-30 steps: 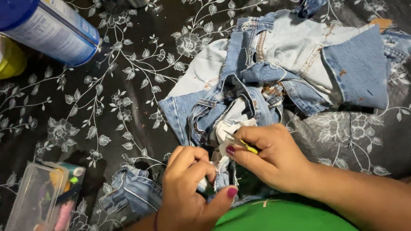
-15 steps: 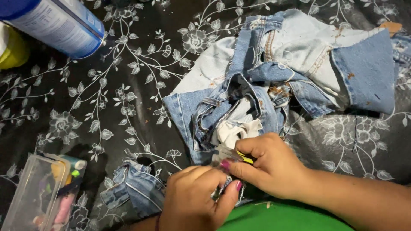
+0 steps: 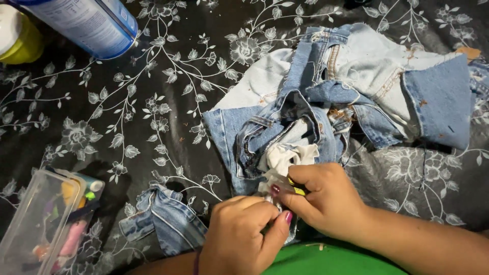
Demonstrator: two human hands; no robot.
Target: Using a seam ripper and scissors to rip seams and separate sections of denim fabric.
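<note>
**Two hands bunched over cut denim on a flowered cloth**

One dark cloth with a pale flower-and-leaf print (image 3: 127,117) covers the whole worktop, and nothing of the room shows beyond it. On it sprawls a heap of cut denim pieces (image 3: 356,97), light and mid blue, with a white pocket lining (image 3: 285,155) spilling out at its near edge. Down front, the left hand (image 3: 244,234) and right hand (image 3: 326,198) meet right at that edge. The left grip is pressed together, pinching fabric that its own fingers hide. The right grip is closed on a small yellow-and-dark tool (image 3: 297,187), mostly covered, so its kind is hard to tell. A smaller denim scrap (image 3: 165,219) lies just left of the hands. Far left, a clear plastic box (image 3: 35,224) of colourful bits is cut off by the frame. Top left, a blue-and-white spray can (image 3: 91,23) lies cropped, beside a yellow-green container (image 3: 23,40).
</note>
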